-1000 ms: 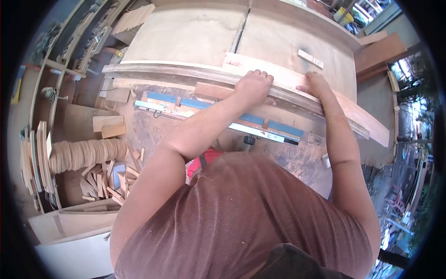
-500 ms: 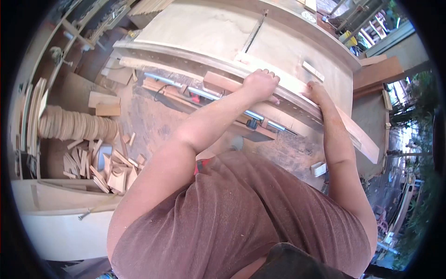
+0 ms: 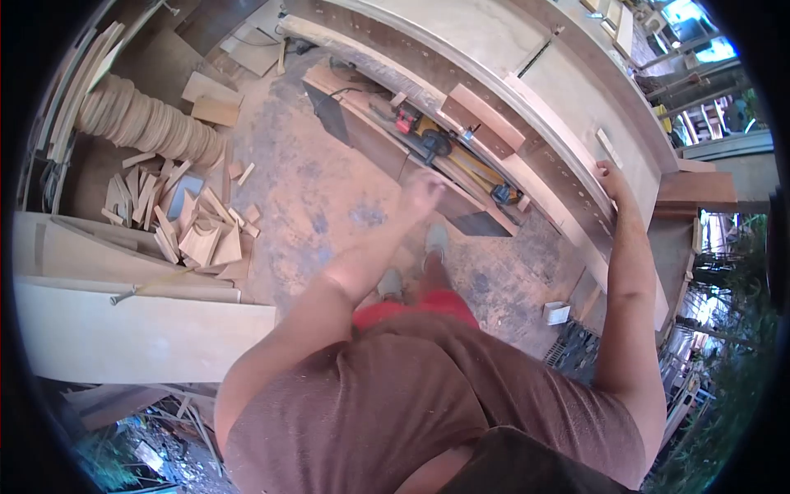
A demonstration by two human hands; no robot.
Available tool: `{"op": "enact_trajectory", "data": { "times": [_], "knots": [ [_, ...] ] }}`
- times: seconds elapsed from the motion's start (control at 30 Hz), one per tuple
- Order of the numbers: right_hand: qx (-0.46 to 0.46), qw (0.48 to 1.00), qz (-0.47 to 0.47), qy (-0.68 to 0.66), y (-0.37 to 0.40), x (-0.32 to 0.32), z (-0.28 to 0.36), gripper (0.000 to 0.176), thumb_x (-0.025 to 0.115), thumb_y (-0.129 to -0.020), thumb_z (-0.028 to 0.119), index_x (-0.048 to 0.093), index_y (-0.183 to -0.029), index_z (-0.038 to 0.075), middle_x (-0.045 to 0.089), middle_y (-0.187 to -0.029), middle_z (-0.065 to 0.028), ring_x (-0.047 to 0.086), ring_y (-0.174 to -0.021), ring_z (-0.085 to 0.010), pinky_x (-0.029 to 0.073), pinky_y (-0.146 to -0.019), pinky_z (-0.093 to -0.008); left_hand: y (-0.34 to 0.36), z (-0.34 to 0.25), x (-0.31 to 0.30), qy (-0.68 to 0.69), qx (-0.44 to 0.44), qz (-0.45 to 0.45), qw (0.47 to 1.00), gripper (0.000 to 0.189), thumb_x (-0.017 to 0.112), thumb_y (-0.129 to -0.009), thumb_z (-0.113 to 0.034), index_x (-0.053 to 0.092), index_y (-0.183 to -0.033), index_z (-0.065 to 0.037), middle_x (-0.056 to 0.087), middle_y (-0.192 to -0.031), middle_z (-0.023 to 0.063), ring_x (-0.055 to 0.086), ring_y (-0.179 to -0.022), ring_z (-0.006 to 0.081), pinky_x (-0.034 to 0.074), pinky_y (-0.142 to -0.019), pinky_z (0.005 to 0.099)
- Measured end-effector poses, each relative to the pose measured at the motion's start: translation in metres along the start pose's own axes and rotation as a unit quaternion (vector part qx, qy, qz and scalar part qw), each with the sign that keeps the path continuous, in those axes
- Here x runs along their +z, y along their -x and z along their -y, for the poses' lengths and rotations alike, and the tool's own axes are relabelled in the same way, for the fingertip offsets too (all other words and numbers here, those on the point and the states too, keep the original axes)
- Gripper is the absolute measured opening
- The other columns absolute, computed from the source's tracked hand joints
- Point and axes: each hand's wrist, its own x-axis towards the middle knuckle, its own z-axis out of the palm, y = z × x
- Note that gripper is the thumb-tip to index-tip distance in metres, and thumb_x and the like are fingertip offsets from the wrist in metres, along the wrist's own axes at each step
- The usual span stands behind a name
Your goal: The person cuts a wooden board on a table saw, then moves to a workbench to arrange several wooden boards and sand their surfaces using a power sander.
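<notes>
My left hand [image 3: 422, 193], blurred by motion, is in the air over the floor, near a dark-faced board [image 3: 481, 224]; its fingers are too smeared to make out. At the right, my right hand [image 3: 609, 179] has its fingers bent over the edge of a long pale board [image 3: 550, 115], which lies along the near side of a large wooden panel [image 3: 576, 76]. A short wood strip [image 3: 608, 148] rests on the panel just beyond my right hand.
Below the panel are a wood block [image 3: 485, 115] and yellow and black tools [image 3: 436, 142]. Wood offcuts [image 3: 202, 239] and stacked curved pieces [image 3: 152, 123] are at the left. A pale panel [image 3: 140, 329] stands at lower left, and a small white box [image 3: 556, 313] lies on the floor.
My left hand has let go of the board edge and moved down and left, away from it. My right hand remains at the board. The view has shifted, showing more floor and my feet.
</notes>
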Motion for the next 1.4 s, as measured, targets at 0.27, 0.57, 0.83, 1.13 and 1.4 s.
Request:
{"op": "enact_trajectory", "data": {
  "times": [0.27, 0.57, 0.83, 1.13, 1.4],
  "knots": [
    [-0.034, 0.999, 0.001, -0.005, 0.000, 0.001, -0.014, 0.052, 0.077, -0.073, 0.022, 0.063, -0.121, 0.007, 0.066, -0.096, -0.0147, 0.062, -0.088, -0.0255, 0.049, -0.081, -0.0367, -0.159, 0.118, 0.016, 0.352, -0.282, -0.196, 0.871, 0.044, 0.051, -0.097, -0.042, 0.066, -0.107, -0.002, 0.065, -0.101, 0.0055, 0.055, -0.093, 0.0169, 0.041, -0.082, 0.0309],
    [-0.012, 0.998, -0.007, 0.058, 0.018, -0.007, 0.012, 0.057, 0.077, -0.074, 0.023, 0.060, -0.127, 0.011, 0.062, -0.115, -0.0218, 0.061, -0.105, -0.0367, 0.048, -0.092, -0.0418, -0.177, 0.110, 0.032, 0.425, -0.284, -0.198, 0.837, 0.056, 0.038, -0.101, -0.051, 0.063, -0.118, -0.003, 0.065, -0.113, 0.0088, 0.059, -0.105, 0.0226, 0.043, -0.094, 0.0364],
    [0.012, 0.998, -0.006, 0.064, 0.027, -0.011, 0.023, 0.056, 0.078, -0.074, 0.024, 0.061, -0.126, 0.015, 0.061, -0.118, -0.0217, 0.060, -0.109, -0.0386, 0.048, -0.094, -0.0424, -0.143, 0.127, -0.002, 0.161, -0.144, -0.113, 0.970, 0.042, 0.044, -0.102, -0.045, 0.062, -0.102, -0.008, 0.058, -0.086, 0.0016, 0.052, -0.073, 0.0176, 0.043, -0.064, 0.0312],
    [-0.036, 0.994, 0.004, 0.105, 0.010, -0.005, 0.012, 0.058, 0.080, -0.072, 0.033, 0.063, -0.124, 0.015, 0.066, -0.115, -0.0203, 0.062, -0.109, -0.0369, 0.050, -0.093, -0.0426, -0.051, -0.207, 0.101, 0.000, 0.264, 0.092, 0.960, 0.009, 0.067, -0.082, -0.012, 0.064, -0.083, -0.003, 0.064, -0.090, 0.0147, 0.059, -0.087, 0.0335, 0.045, -0.078, 0.0439],
    [-0.103, 0.992, 0.001, 0.073, 0.022, -0.010, 0.006, 0.069, 0.078, -0.071, 0.051, 0.061, -0.125, 0.010, 0.065, -0.118, -0.0197, 0.061, -0.111, -0.0372, 0.049, -0.094, -0.0438, -0.118, -0.279, 0.201, -0.162, 0.279, -0.032, 0.946, 0.017, 0.065, -0.086, -0.022, 0.063, -0.075, -0.008, 0.063, -0.077, 0.0106, 0.062, -0.078, 0.0295, 0.049, -0.065, 0.0431]
  ]
}}
